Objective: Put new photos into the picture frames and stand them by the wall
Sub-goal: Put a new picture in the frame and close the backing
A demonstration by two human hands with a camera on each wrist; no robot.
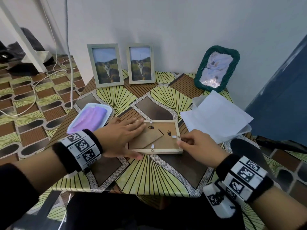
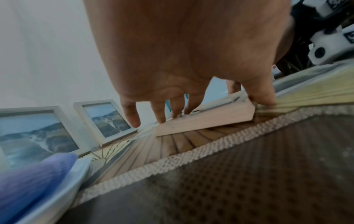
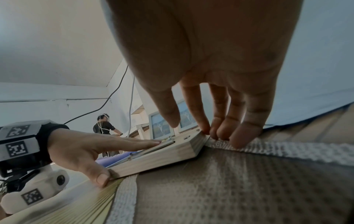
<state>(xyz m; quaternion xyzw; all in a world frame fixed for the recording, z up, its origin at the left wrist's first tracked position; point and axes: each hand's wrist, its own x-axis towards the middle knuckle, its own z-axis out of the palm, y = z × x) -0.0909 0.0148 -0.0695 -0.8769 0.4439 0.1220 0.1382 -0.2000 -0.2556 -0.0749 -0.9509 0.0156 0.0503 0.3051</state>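
A wooden picture frame (image 1: pixel 172 151) lies face down near the middle of the table (image 1: pixel 149 176), its brown backing board (image 1: pixel 167 140) up, with the hinged stand flap (image 1: pixel 146 138) flat on it. The left hand (image 1: pixel 123 135) lies spread and flat over the frame's left end, fingers straight along the far edge, thumb (image 3: pixel 95 174) down against the near left corner. The right hand (image 1: pixel 199 146) sits at the frame's right edge with its fingertips (image 3: pixel 220 131) bunched at the corner by a small metal tab (image 1: pixel 174 136); whether they pinch it cannot be told. Bare patterned tabletop lies open in front of the frame toward the person. Just left of it is a white tray (image 1: pixel 106 107) holding a purple cloth (image 1: pixel 89 120); to the right, white sheets (image 1: pixel 216 115) overhang the table's edge. Behind, two pale frames, one (image 1: pixel 105 65) beside the other (image 1: pixel 141 63), each holding a cat photo, stand against the wall (image 1: pixel 166 27), and a green woven frame (image 1: pixel 217 68) leans in the right corner.
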